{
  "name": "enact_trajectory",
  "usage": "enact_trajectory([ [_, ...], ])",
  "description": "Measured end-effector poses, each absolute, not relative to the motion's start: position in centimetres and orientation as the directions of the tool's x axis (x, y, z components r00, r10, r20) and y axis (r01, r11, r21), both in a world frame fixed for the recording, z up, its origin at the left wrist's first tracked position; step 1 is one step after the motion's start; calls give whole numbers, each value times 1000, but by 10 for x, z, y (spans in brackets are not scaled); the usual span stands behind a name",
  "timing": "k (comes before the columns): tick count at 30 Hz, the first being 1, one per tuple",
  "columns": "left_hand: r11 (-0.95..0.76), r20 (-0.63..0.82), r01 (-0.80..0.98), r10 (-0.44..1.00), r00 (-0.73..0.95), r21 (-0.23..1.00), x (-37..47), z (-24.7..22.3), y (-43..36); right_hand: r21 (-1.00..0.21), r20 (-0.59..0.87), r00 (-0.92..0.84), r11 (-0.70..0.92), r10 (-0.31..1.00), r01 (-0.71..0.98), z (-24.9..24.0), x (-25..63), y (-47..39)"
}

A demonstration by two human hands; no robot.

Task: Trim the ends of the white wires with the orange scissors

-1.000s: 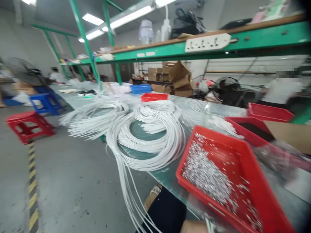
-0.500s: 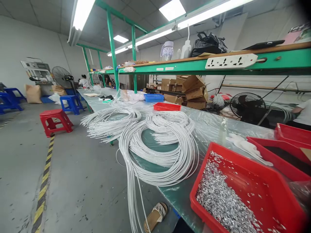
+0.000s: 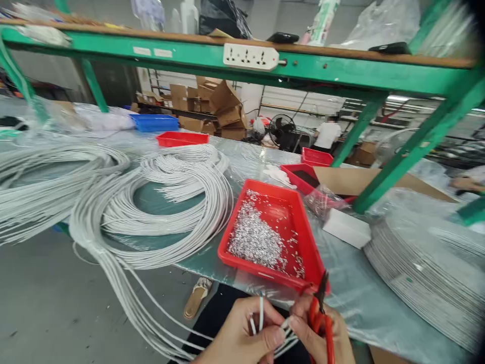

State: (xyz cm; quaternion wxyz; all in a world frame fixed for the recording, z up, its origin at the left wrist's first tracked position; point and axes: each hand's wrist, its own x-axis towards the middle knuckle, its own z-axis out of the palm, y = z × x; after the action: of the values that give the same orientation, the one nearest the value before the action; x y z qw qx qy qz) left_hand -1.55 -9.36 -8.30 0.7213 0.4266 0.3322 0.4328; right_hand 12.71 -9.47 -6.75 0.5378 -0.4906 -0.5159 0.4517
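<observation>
At the bottom centre, my left hand (image 3: 248, 333) is closed on white cable ends (image 3: 261, 311), two of which stick up between its fingers. Touching the same cables, my right hand (image 3: 318, 336) also holds red-handled pliers or cutters (image 3: 321, 321), their dark tips pointing up. Just beyond both hands lies a red tray (image 3: 265, 273) with a heap of small silvery metal pieces (image 3: 255, 237). Bundled white cables (image 3: 159, 258) lie coiled on the table to the left, with a length hanging over the edge towards my lap.
Further coils (image 3: 428, 283) lie at the right, beside a small white box (image 3: 346, 227). A white glove (image 3: 279, 175) and other red trays (image 3: 299, 177) sit behind the heaped tray. A green shelf frame (image 3: 204, 53) spans above. A person (image 3: 328, 134) is in the background.
The view has swung right and down. Both my hands, the held cable ends and the red-handled tool now show at the bottom; earlier none of them was visible.
</observation>
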Motion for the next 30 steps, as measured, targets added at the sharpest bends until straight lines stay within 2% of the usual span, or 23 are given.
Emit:
enact_trajectory([
  [2, 206, -104, -294, 939, 328, 933, -16, -78, -97, -990, 90, 15, 91, 996, -104, -64, 121, -93],
  [3, 114, -55, -232, 968, 244, 966, -17, -76, -98, -986, 90, -9, 88, 996, -139, -62, 118, -92],
  [5, -179, 180, -30, 982, 52, 983, -18, -74, -99, -983, 93, -12, 90, 996, -161, -59, 113, -91],
  [8, -504, 527, 215, 848, -58, 836, -18, -74, -99, -981, 86, 27, 90, 996, -173, -56, 108, -92],
  [11, -569, 613, 298, 786, -75, 767, -16, -76, -97, -965, 41, -5, 39, 999, -261, -56, 106, -97],
  [14, -471, 522, 328, 848, -87, 819, -15, -79, -92, -944, 34, -86, 4, 996, -330, -52, 107, -98],
  [16, -346, 366, 276, 930, -23, 897, -14, -80, -89, -967, 90, -98, 64, 991, -247, -45, 114, -92],
  [18, -228, 210, 207, 972, 105, 951, -15, -80, -87, -985, 175, -58, 175, 983, -14, -33, 124, -78],
  [20, -178, 142, 167, 968, 205, 970, -17, -79, -87, -907, 277, -37, 274, 960, 321, -21, 138, -57],
  [21, -160, 125, 145, 966, 225, 976, -18, -78, -88, -885, 286, -38, 279, 957, 373, -16, 144, -46],
  [23, -66, 49, 55, 965, 259, 996, -19, -77, -89, -858, 300, -50, 293, 952, 421, -11, 154, -28],
  [25, 84, -43, -124, 954, 298, 989, -20, -75, -91, -856, 294, -91, 305, 951, 417, -12, 157, -20],
  [27, 203, -97, -329, 946, 311, 922, -21, -72, -92, -864, 288, -131, 316, 949, 393, -14, 155, -24],
  [30, 246, -129, -520, 960, 250, 818, -20, -66, -93, -909, 241, -199, 293, 950, 297, -18, 152, -47],
])
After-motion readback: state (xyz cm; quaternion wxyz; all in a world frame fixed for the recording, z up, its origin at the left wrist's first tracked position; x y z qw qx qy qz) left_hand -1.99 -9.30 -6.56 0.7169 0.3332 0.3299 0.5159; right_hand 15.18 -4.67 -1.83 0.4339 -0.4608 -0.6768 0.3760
